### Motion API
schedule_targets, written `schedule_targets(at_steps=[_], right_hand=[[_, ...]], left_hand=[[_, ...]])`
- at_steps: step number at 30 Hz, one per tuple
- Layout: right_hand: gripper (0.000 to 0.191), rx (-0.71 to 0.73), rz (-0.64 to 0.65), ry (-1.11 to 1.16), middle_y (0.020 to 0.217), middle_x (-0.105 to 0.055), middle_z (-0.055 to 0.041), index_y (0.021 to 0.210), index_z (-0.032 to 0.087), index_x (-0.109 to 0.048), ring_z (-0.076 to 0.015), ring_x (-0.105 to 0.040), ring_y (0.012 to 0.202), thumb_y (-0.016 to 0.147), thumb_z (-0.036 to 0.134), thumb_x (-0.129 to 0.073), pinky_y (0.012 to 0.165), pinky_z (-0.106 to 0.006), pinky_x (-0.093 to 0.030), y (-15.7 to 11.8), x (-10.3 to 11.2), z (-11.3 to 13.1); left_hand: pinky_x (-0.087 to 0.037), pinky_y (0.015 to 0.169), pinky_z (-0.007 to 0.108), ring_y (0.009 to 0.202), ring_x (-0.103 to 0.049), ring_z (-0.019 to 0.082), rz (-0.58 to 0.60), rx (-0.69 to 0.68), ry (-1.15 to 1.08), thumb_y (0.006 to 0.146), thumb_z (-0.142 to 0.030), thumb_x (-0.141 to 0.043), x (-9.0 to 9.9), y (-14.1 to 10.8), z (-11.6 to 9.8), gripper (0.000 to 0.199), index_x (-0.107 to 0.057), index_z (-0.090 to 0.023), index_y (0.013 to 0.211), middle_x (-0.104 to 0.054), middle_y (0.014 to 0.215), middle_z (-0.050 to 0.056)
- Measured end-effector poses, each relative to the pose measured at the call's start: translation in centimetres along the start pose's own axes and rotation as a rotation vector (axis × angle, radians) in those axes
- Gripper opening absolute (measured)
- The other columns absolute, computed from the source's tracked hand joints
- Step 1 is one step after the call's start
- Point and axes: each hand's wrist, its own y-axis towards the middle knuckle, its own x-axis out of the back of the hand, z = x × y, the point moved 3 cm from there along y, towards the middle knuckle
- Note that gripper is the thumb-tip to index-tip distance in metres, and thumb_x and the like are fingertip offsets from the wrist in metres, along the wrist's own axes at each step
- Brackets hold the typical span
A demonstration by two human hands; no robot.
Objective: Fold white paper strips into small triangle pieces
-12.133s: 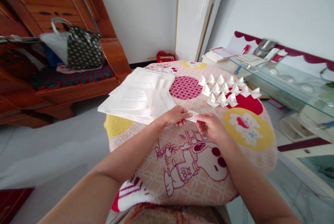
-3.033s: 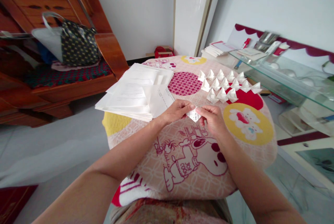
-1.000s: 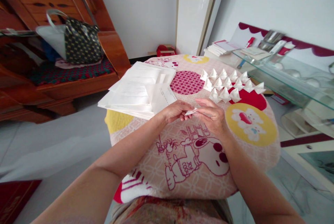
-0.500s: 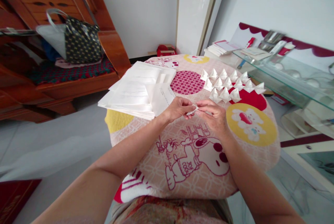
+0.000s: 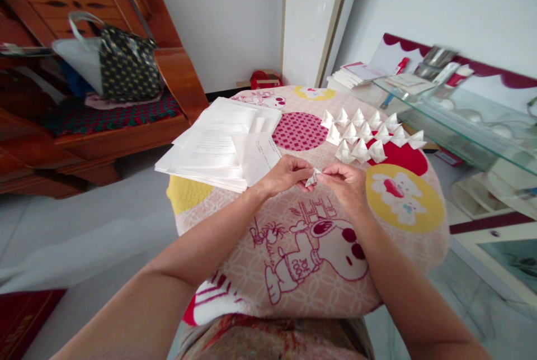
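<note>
left hand (image 5: 289,174) + right hand (image 5: 343,182): fingers pinched tight, small folded paper (image 5: 312,178) between them, over pink patterned tablecloth (image 5: 335,299) | paper stack (image 5: 213,145) left, pointed paper pieces (image 5: 348,133) in rows right | room: wooden bench (image 5: 184,83) with bag (image 5: 128,66), glass shelf (image 5: 455,113)

The small folded paper (image 5: 311,179) was white with dark print, the paper stack (image 5: 212,145) white with grey lines of type, the folded shapes (image 5: 361,151) white. The cloth (image 5: 413,251) was pale pink, patterned with white lattice, yellow and red rounds, a magenta check and magenta-outlined cartoons.
</note>
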Motion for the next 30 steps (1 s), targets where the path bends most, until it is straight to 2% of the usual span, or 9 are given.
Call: schedule_targets(at_steps=[8,14,20,26,30], right_hand=[[0.014,-0.015,-0.014,-0.013,0.058,-0.066,0.0019,0.062,0.02,-0.072,-0.0136,-0.056,0.055,0.068,0.029,-0.081,0.052,-0.025,-0.043,0.04,0.0,-0.06],[0.014,-0.051,0.01,0.026,0.061,-0.068,0.0015,0.064,0.02,-0.072,-0.0144,-0.059,0.057,0.068,0.03,-0.083,0.055,-0.027,-0.046,0.08,0.02,0.02],[0.016,-0.097,-0.075,0.203,0.064,-0.072,-0.0018,0.072,0.02,-0.074,-0.0161,-0.066,0.059,0.076,0.035,-0.077,0.064,-0.031,-0.054,0.44,0.75,0.27],[0.024,-0.135,0.071,0.165,0.063,-0.072,-0.0038,0.068,0.019,-0.074,-0.0155,-0.066,0.056,0.078,0.04,-0.077,0.059,-0.03,-0.056,0.3,0.41,0.52],[0.022,-0.159,0.083,0.157,0.062,-0.072,-0.0032,0.068,0.019,-0.074,-0.0144,-0.065,0.054,0.075,0.039,-0.079,0.057,-0.029,-0.055,0.28,0.28,0.42]], left_hand=[[-0.061,0.062,0.02,0.066,-0.073,0.013,0.017,-0.006,0.028,0.078,-0.034,-0.084,0.02,0.13,0.41,0.027,-0.073,-0.01,0.078,-0.073,0.068,0.005],[-0.06,0.058,0.02,0.063,-0.073,0.013,-0.057,-0.014,0.065,0.087,-0.026,-0.073,-0.14,0.22,0.41,0.025,-0.068,-0.01,0.068,-0.069,0.062,0.003],[-0.059,0.056,0.019,0.058,-0.071,0.011,-0.145,0.012,-0.008,0.086,-0.021,-0.069,0.3,0.11,-0.09,0.017,-0.072,-0.008,0.075,-0.073,0.067,0.005],[-0.057,0.054,0.018,0.056,-0.069,0.011,-0.181,0.039,-0.008,0.085,-0.02,-0.07,0.49,0.22,0.0,0.017,-0.071,-0.009,0.072,-0.071,0.065,0.004],[-0.056,0.052,0.018,0.055,-0.069,0.011,-0.184,0.06,-0.009,0.084,-0.019,-0.07,0.38,0.26,0.09,0.018,-0.07,-0.009,0.07,-0.071,0.064,0.005]])
